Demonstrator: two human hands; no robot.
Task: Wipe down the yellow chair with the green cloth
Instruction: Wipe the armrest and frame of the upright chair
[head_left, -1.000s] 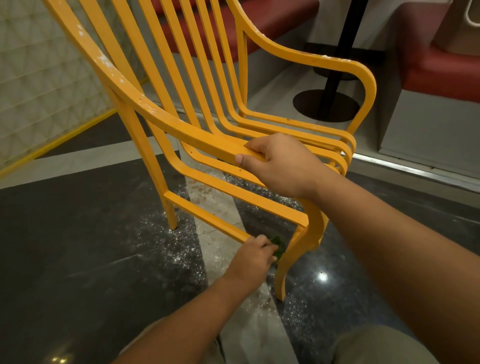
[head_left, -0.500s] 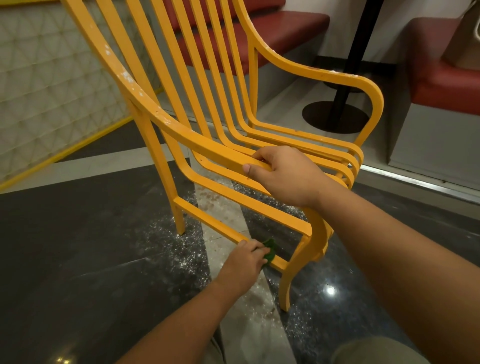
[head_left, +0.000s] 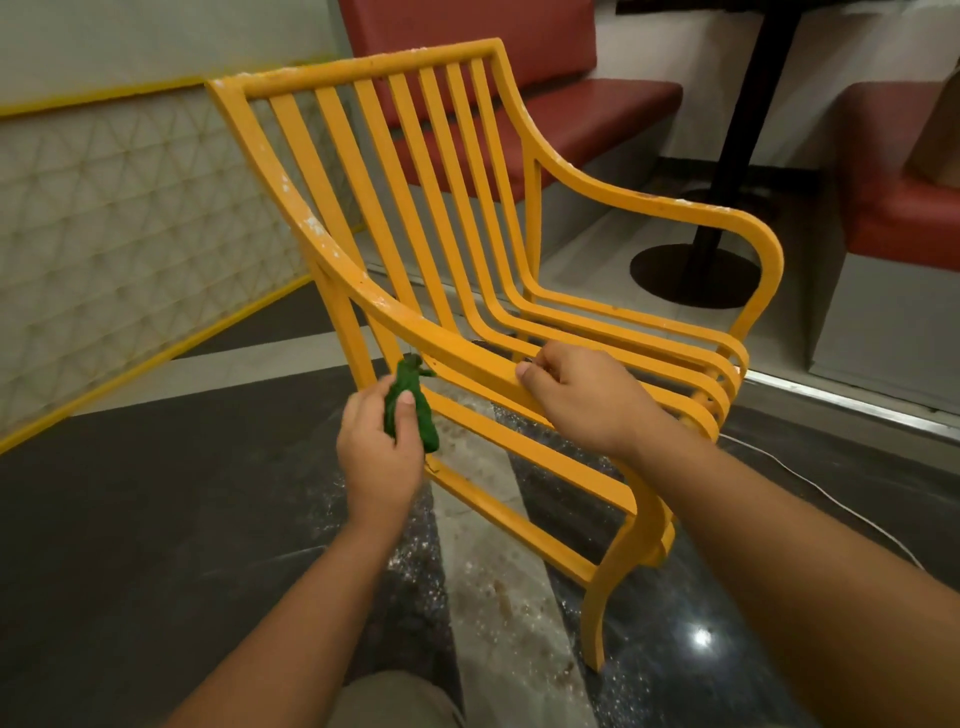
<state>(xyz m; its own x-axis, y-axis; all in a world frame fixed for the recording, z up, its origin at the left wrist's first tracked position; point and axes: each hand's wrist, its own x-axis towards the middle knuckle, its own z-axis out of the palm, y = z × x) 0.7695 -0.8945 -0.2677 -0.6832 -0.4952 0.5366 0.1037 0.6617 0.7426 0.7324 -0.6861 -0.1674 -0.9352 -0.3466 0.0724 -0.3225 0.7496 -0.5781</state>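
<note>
The yellow chair (head_left: 467, 218) is a slatted metal armchair, standing on the dark floor and filling the middle of the head view. White specks dot its near armrest. My right hand (head_left: 587, 400) grips that near armrest close to the seat. My left hand (head_left: 379, 447) holds the bunched green cloth (head_left: 413, 405) upright, just left of the chair's side rails and below the armrest. Whether the cloth touches the frame I cannot tell.
A red bench (head_left: 597, 104) and a second red seat (head_left: 904, 208) stand behind the chair, with a black table post and round base (head_left: 696, 270) between them. A white patterned wall with yellow trim (head_left: 130, 249) runs along the left. White dust lies on the floor under the chair.
My left hand has risen with the cloth from the low side rail near the front leg up to just below the armrest. The view has tilted up, showing the whole chair back.
</note>
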